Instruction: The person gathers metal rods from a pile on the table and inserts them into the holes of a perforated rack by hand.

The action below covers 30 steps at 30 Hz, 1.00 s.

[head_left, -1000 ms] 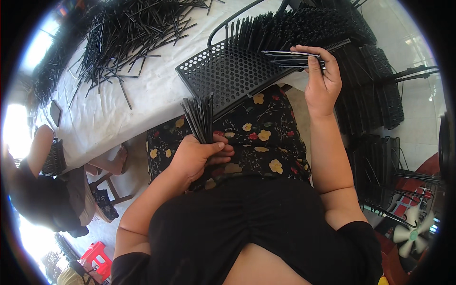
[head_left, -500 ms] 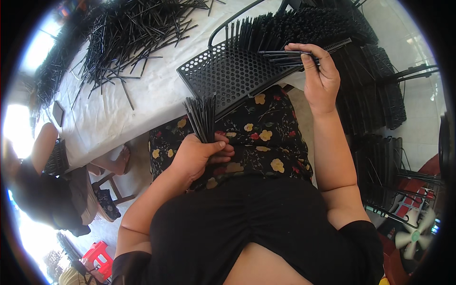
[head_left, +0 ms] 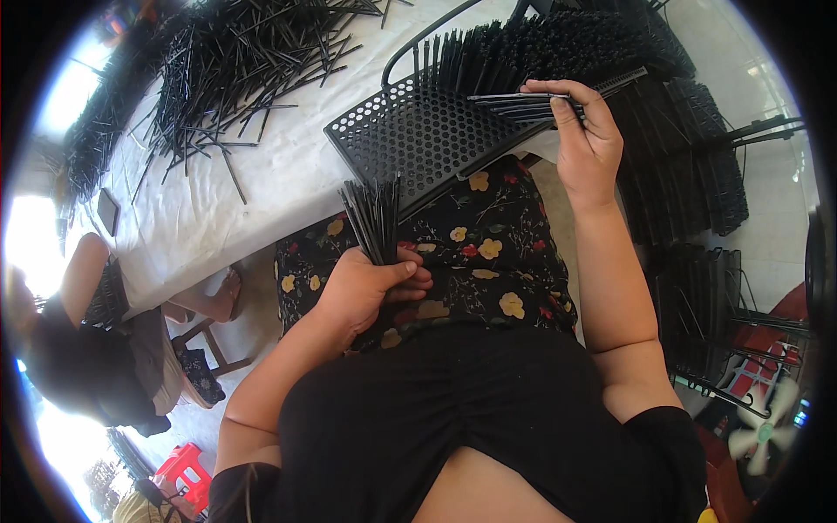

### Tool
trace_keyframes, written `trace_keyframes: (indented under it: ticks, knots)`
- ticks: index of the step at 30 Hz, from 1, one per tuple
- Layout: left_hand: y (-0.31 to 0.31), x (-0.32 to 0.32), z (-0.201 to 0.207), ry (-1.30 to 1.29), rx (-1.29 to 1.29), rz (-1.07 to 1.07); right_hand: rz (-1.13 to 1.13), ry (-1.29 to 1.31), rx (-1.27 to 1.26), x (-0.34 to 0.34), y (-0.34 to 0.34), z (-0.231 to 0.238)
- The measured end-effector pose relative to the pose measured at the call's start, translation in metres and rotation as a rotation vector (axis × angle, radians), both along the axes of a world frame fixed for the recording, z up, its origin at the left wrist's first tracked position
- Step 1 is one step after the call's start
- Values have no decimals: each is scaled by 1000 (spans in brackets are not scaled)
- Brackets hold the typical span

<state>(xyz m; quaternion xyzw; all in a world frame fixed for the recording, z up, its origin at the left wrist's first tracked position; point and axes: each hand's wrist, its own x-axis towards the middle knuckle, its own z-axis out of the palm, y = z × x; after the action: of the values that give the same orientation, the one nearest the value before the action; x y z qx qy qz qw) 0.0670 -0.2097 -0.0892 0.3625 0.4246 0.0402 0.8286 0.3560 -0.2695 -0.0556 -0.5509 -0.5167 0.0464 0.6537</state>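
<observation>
My left hand (head_left: 379, 283) is closed round an upright bundle of thin black sticks (head_left: 373, 218), held over my lap. Over the right side of a black perforated rack (head_left: 410, 144), my right hand (head_left: 586, 131) pinches a few more thin black sticks (head_left: 514, 105) between thumb and fingers. These point left and lie nearly level. Behind them, many black sticks (head_left: 558, 52) stand densely packed in the rack's holes. The rack's left and near holes are bare.
A large loose heap of black sticks (head_left: 244, 70) covers the back left of the white-covered table (head_left: 261, 187). More filled racks (head_left: 680, 166) stand at my right, with a fan (head_left: 763, 433) below. Another person (head_left: 96, 340) sits at far left, beyond a dark flat object (head_left: 107, 212).
The sticks in my right hand have spread slightly, their left ends shifting a little to the left. My left hand and its bundle have hardly moved.
</observation>
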Motion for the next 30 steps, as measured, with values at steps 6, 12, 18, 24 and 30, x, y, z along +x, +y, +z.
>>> trace_keyframes:
  ticks: [6,12,18,24,30]
  knots:
    - [2,0,-1,-5,-1,-11,-48,-96,-17,-4,-1,1]
    - [3,-1,-2,-10,-6,-6,-13,-161,-27,2,1,5]
    - [3,0,1,6,4,-6,-9,-149,7,4,0,1]
    - [4,0,0,-19,-10,-14,-54,-193,14,-3,-2,0]
    - [5,0,-1,11,9,-19,-120,-173,42,-1,0,-3]
